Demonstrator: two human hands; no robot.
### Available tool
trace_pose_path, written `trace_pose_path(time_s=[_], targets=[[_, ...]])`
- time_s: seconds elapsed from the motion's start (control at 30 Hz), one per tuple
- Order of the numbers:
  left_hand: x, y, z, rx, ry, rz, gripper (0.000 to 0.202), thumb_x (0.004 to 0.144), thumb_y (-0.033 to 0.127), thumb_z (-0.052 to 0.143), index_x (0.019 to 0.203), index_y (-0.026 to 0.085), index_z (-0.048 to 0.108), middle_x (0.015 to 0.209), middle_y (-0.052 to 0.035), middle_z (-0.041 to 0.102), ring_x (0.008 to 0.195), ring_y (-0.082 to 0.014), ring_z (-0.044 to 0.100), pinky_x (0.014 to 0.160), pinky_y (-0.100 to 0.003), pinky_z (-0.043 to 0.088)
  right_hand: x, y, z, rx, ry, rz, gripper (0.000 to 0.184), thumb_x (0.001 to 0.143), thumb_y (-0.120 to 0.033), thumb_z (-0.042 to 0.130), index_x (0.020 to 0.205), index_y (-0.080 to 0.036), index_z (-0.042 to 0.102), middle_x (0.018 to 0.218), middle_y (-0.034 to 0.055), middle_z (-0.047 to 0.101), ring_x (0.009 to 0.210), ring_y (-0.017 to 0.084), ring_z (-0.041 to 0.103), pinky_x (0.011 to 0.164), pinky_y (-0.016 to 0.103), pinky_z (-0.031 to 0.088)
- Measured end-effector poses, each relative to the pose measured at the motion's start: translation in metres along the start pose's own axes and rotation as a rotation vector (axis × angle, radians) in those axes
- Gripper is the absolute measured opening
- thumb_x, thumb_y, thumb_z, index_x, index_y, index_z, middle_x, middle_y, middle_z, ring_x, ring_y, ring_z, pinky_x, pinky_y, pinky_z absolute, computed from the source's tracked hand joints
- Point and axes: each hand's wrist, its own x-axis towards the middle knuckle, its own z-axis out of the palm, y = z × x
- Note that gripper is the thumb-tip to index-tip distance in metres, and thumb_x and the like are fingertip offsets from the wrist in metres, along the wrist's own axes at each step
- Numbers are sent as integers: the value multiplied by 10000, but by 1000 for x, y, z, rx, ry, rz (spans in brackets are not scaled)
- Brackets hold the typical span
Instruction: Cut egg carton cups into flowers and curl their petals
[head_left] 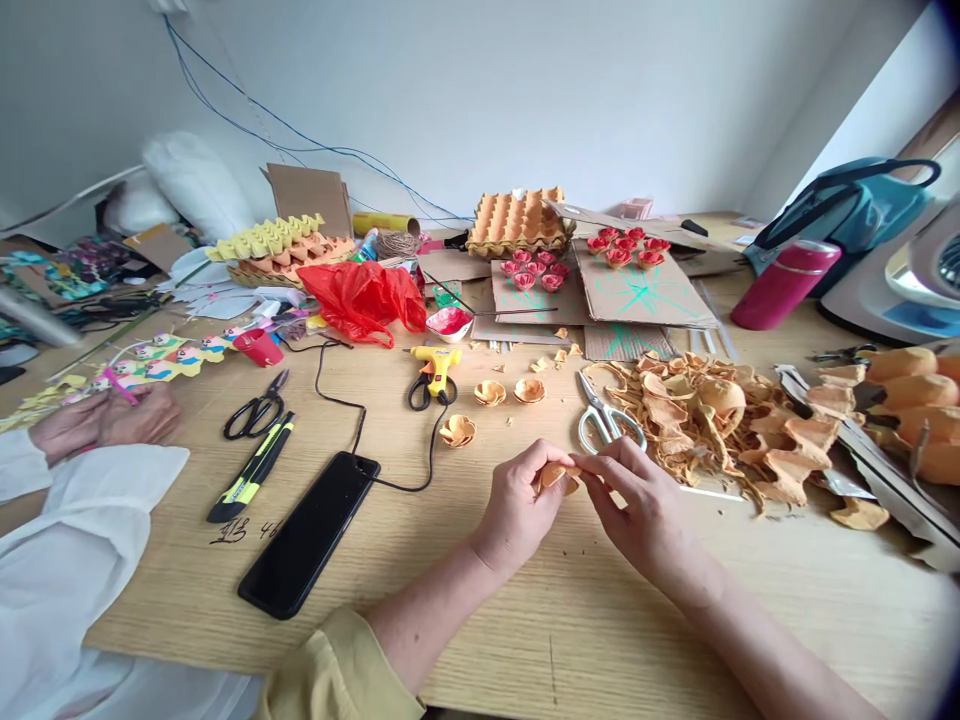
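My left hand (521,505) is closed round an orange egg-carton cup (553,478), cut into petal shapes. Thumb and fingertips of my right hand (634,505) pinch at the cup's right edge, so both hands meet on it. Just beyond them lie three orange carton flowers: one (490,392) beside another (530,390), and a nearer one (458,431). White-handled scissors (609,420) rest behind my right hand. A yellow glue gun (435,365) stands behind the flowers, with black scissor handles (421,392) at its base.
Torn carton scraps (705,420) pile up at right. A black phone (309,535), a utility knife (251,470) and black scissors (256,410) lie left. Red-painted flowers (626,245) sit on cardboard (645,295) behind. A co-worker's hands (139,412) are at far left. A pink bottle (784,285) stands right.
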Motion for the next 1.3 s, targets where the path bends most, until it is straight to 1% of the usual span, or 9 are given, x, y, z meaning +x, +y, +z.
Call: trace_pose_path(time_s=[0.2, 0.27, 0.4, 0.5, 0.7, 0.87, 0.97, 1.1, 1.3], targets=[[0, -8, 3, -138, -48, -144, 56, 884, 136, 581, 869, 186, 601, 781, 7, 673, 698, -118, 643, 670, -211, 500, -2, 4, 0, -137, -38, -88, 194, 994, -168, 524, 1056, -185, 707, 795, 34, 547, 668, 153, 517, 625, 280, 422], [1, -10, 4, -152, -43, -160, 43, 890, 150, 586, 868, 184, 600, 788, 3, 672, 712, -121, 641, 684, -218, 502, -1, 4, -1, -132, -49, -72, 191, 993, -175, 528, 1065, -183, 705, 811, 38, 556, 681, 154, 529, 640, 280, 434], [1, -7, 6, -127, 21, -128, 15, 890, 170, 598, 881, 181, 600, 792, -3, 667, 716, -119, 610, 688, -216, 487, 2, 3, 0, -20, -34, 22, 176, 989, -191, 543, 1087, -173, 688, 887, 53, 582, 719, 150, 566, 653, 270, 463], [0, -4, 5, -113, 30, -101, 40, 879, 149, 589, 893, 185, 596, 804, 2, 666, 706, -110, 595, 679, -207, 478, 2, 3, 2, 11, -25, 27, 178, 988, -186, 543, 1084, -184, 692, 876, 46, 570, 707, 146, 558, 642, 266, 466], [0, -3, 3, -28, -10, -90, 94, 851, 110, 577, 892, 192, 599, 790, 19, 666, 668, -99, 585, 653, -201, 459, 1, 2, 2, -45, -23, -3, 195, 996, -185, 522, 1068, -185, 703, 856, 47, 574, 687, 143, 547, 624, 258, 455], [1, -3, 4, -25, -17, -107, 114, 832, 79, 560, 846, 190, 583, 744, 28, 642, 651, -101, 582, 630, -201, 449, 0, 0, 0, -140, -37, -51, 217, 1012, -195, 495, 993, -167, 710, 812, 51, 567, 690, 149, 540, 647, 267, 450], [3, -2, 3, -31, -40, -116, 147, 816, 53, 558, 855, 192, 584, 768, 27, 651, 667, -102, 593, 635, -198, 453, 0, 2, 0, -170, -45, -63, 212, 1011, -194, 495, 1020, -181, 706, 813, 45, 564, 690, 150, 539, 651, 269, 450], [7, -2, 0, 19, -48, -112, 223, 843, 31, 517, 944, 204, 616, 897, 5, 704, 792, -117, 647, 720, -208, 478, 0, 4, -1, -137, -19, 31, 211, 999, -212, 514, 1127, -174, 678, 889, 52, 584, 675, 139, 559, 621, 265, 463], [9, -8, 1, 5, 122, -148, 218, 863, 41, 515, 995, 194, 597, 977, -41, 695, 899, -151, 664, 823, -260, 510, 1, -2, 0, 8, -11, 189, 193, 973, -218, 534, 1092, -199, 685, 833, 6, 559, 552, 94, 529, 538, 239, 448]])
